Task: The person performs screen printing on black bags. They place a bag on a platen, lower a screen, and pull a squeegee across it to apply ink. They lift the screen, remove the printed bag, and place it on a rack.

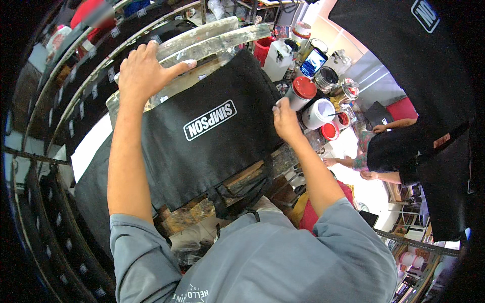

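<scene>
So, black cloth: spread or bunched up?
Spread: the black cloth lies mostly flat over the bench, its white print fully visible. Can't tell if it's doubled underneath.

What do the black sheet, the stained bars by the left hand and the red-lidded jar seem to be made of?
Black sheet: probably fabric, matte, judging by its soft creases.
Stained bars: rigid and straight-sided, perhaps wood or metal; blotchy pale and dark stains hide the surface.
Red-lidded jar: likely plastic, its lid smooth and evenly coloured.
</scene>
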Available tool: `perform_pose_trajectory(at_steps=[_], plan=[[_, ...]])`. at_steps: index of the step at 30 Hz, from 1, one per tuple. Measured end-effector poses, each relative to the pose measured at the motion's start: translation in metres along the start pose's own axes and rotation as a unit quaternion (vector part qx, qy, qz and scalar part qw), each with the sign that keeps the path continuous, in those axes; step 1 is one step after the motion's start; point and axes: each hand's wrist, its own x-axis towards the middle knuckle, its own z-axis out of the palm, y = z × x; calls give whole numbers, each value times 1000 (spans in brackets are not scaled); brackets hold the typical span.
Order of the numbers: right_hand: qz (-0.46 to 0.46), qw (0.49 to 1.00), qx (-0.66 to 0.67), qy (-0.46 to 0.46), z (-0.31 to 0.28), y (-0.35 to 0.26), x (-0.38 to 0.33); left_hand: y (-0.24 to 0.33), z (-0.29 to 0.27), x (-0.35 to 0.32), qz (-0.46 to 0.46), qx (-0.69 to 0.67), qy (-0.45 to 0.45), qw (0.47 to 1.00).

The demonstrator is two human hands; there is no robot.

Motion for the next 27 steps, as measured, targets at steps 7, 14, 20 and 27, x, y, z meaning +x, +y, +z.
perform_pose_trajectory(at_steps=[7, 14, 20, 27], plan=[[115, 963, 245, 15, -146, -14, -44, -3, -7, 2, -2, 17, 5, 1000], [104, 951, 212, 202, -330, 39, -191, 2, -8, 4, -2, 11, -19, 1000], [98, 908, 309, 263, -492, 51, -326, 0, -6, 9, 2, -3, -3, 1000], [182, 908, 40, 376, -615, 123, -459, -7, 15, 13, 22, 48, 31, 998]])
